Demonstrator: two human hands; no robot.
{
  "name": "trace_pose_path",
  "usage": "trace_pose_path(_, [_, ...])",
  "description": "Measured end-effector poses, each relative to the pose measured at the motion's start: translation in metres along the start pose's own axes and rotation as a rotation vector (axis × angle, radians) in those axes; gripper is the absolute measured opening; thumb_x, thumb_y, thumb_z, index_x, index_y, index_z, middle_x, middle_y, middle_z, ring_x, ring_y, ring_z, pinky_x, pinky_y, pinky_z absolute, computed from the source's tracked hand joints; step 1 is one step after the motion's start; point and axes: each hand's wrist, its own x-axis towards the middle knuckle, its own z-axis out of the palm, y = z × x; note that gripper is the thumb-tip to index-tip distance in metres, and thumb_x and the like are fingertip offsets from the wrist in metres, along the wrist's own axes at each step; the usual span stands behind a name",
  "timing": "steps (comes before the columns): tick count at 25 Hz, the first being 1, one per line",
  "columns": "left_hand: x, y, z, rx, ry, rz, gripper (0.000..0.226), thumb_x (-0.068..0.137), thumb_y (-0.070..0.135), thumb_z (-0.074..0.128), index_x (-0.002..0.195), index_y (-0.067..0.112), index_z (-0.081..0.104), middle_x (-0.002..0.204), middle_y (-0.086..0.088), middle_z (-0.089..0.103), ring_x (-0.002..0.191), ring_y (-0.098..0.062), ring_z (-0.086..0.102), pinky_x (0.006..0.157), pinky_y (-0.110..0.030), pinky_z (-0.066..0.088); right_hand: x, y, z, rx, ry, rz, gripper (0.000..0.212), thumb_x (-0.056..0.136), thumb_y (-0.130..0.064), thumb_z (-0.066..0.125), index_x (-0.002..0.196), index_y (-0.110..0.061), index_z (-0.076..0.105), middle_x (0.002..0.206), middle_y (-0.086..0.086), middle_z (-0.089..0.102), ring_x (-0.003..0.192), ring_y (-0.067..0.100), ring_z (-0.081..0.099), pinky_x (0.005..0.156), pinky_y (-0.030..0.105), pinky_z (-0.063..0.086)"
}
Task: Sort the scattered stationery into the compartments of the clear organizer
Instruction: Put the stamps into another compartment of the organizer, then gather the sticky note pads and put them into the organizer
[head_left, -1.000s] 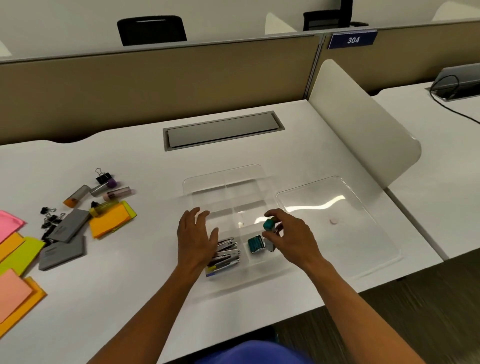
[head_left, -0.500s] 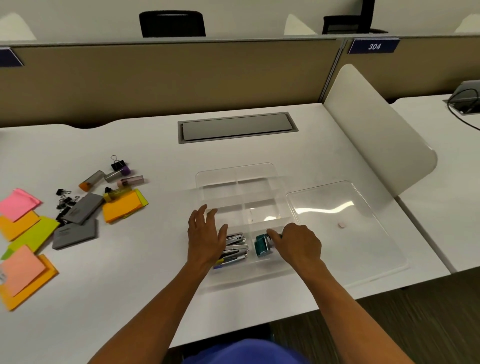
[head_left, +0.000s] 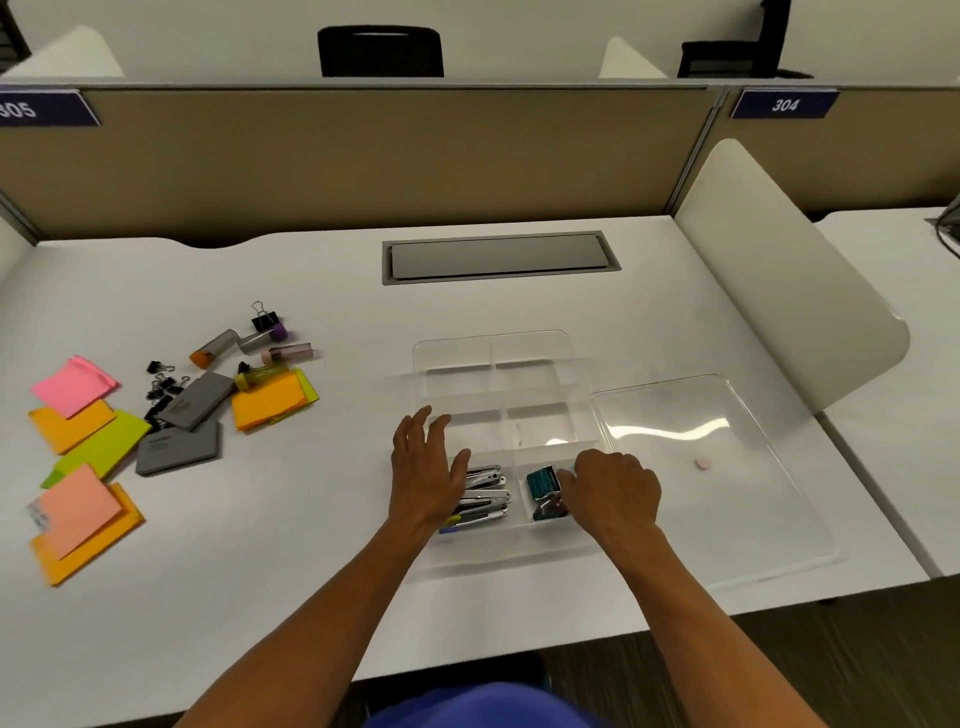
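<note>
The clear organizer (head_left: 530, 339) sits mid-table with several compartments. Its near left compartment holds silver metal tools (head_left: 488, 493). My left hand (head_left: 426, 467) lies open and flat over that compartment's left edge. Teal items (head_left: 540, 480) are in the near right compartment. My right hand (head_left: 613, 493) is lowered into it, fingers curled on the lower teal item (head_left: 548, 509). Scattered at the left are sticky notes, pink (head_left: 75, 384) and orange (head_left: 270, 402), grey pads (head_left: 200, 400), black binder clips (head_left: 163, 387) and small capped tubes (head_left: 215, 345).
A clear lid (head_left: 727, 467) lies right of the organizer with a small pink spot (head_left: 702, 463) on it. A grey cable hatch (head_left: 498, 257) is set in the table behind. A white curved divider (head_left: 779, 270) stands at the right; partitions run along the back.
My right hand has come down from above the organizer into the near right compartment with the teal item. My left hand has stayed on the organizer's left side. The view shifted left.
</note>
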Motion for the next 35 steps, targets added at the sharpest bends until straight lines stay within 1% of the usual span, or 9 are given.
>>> trace_pose_path(4, [-0.012, 0.002, -0.008, -0.059, 0.042, -0.024, 0.052, 0.092, 0.036, 0.059, 0.139, 0.019, 0.044, 0.154, -0.006, 0.031, 0.143, -0.024, 0.022, 0.117, -0.040, 0.025, 0.007, -0.014, -0.010, 0.158, 0.051, -0.087, 0.039, 0.094, -0.058, 0.046, 0.112, -0.032, 0.068, 0.096, -0.007, 0.074, 0.094, 0.019, 0.068, 0.074, 0.031, 0.051])
trace_pose_path(6, [-0.017, 0.001, -0.017, -0.055, 0.096, -0.045, 0.052, 0.092, 0.039, 0.058, 0.139, 0.019, 0.044, 0.153, -0.005, 0.032, 0.143, -0.022, 0.024, 0.115, -0.037, 0.024, 0.011, -0.029, -0.018, 0.226, 0.028, -0.160, 0.040, 0.093, -0.059, 0.045, 0.118, -0.035, 0.065, 0.100, -0.011, 0.074, 0.099, 0.017, 0.067, 0.078, 0.031, 0.051])
trace_pose_path(11, [-0.035, -0.010, -0.043, -0.023, 0.204, -0.103, 0.053, 0.093, 0.044, 0.056, 0.139, 0.022, 0.043, 0.154, -0.004, 0.030, 0.142, -0.019, 0.024, 0.114, -0.036, 0.027, 0.013, -0.074, -0.035, 0.356, -0.016, -0.410, 0.037, 0.093, -0.057, 0.049, 0.117, -0.034, 0.065, 0.104, -0.012, 0.073, 0.100, 0.013, 0.064, 0.082, 0.031, 0.051])
trace_pose_path(17, [-0.061, -0.041, -0.086, -0.004, 0.362, -0.263, 0.050, 0.091, 0.044, 0.058, 0.136, 0.026, 0.045, 0.153, 0.000, 0.030, 0.140, -0.017, 0.027, 0.109, -0.032, 0.029, 0.010, -0.133, -0.053, 0.436, -0.047, -0.686, 0.032, 0.093, -0.053, 0.052, 0.114, -0.034, 0.066, 0.098, -0.018, 0.072, 0.095, 0.011, 0.062, 0.071, 0.027, 0.041])
trace_pose_path(22, [-0.069, -0.086, -0.130, 0.006, 0.428, -0.389, 0.050, 0.090, 0.044, 0.060, 0.135, 0.025, 0.047, 0.153, -0.002, 0.032, 0.140, -0.019, 0.029, 0.110, -0.040, 0.034, 0.003, -0.191, -0.052, 0.436, -0.087, -0.765, 0.031, 0.092, -0.053, 0.053, 0.113, -0.034, 0.067, 0.099, -0.017, 0.072, 0.092, 0.010, 0.062, 0.069, 0.027, 0.040])
trace_pose_path(26, [-0.072, -0.139, -0.170, -0.039, 0.500, -0.511, 0.050, 0.091, 0.038, 0.062, 0.135, 0.018, 0.048, 0.150, -0.005, 0.035, 0.138, -0.024, 0.032, 0.111, -0.045, 0.034, -0.004, -0.247, -0.047, 0.408, -0.137, -0.782, 0.031, 0.092, -0.052, 0.053, 0.114, -0.034, 0.066, 0.102, -0.017, 0.071, 0.094, 0.009, 0.061, 0.071, 0.027, 0.042])
trace_pose_path(29, [-0.068, -0.182, -0.201, -0.082, 0.565, -0.642, 0.053, 0.090, 0.036, 0.063, 0.136, 0.014, 0.047, 0.146, -0.010, 0.039, 0.133, -0.030, 0.037, 0.107, -0.048, 0.039, -0.006, -0.289, -0.040, 0.381, -0.173, -0.792, 0.029, 0.091, -0.052, 0.054, 0.114, -0.037, 0.065, 0.102, -0.020, 0.070, 0.094, 0.008, 0.061, 0.071, 0.027, 0.042])
trace_pose_path(32, [-0.063, -0.225, -0.229, -0.048, 0.449, -0.750, 0.061, 0.090, 0.041, 0.062, 0.141, 0.014, 0.040, 0.149, -0.011, 0.035, 0.134, -0.033, 0.034, 0.107, -0.048, 0.038, -0.008, -0.333, -0.033, 0.363, -0.200, -0.793, 0.030, 0.091, -0.052, 0.054, 0.114, -0.037, 0.065, 0.104, -0.020, 0.069, 0.094, 0.010, 0.061, 0.075, 0.029, 0.046])
trace_pose_path(35, [-0.059, -0.259, -0.248, 0.102, 0.339, -0.816, 0.070, 0.089, 0.052, 0.058, 0.144, 0.015, 0.036, 0.151, -0.011, 0.032, 0.134, -0.033, 0.035, 0.105, -0.047, 0.037, -0.010, -0.370, -0.028, 0.339, -0.233, -0.800, 0.030, 0.092, -0.052, 0.053, 0.116, -0.036, 0.064, 0.107, -0.019, 0.068, 0.096, 0.010, 0.060, 0.081, 0.033, 0.050])
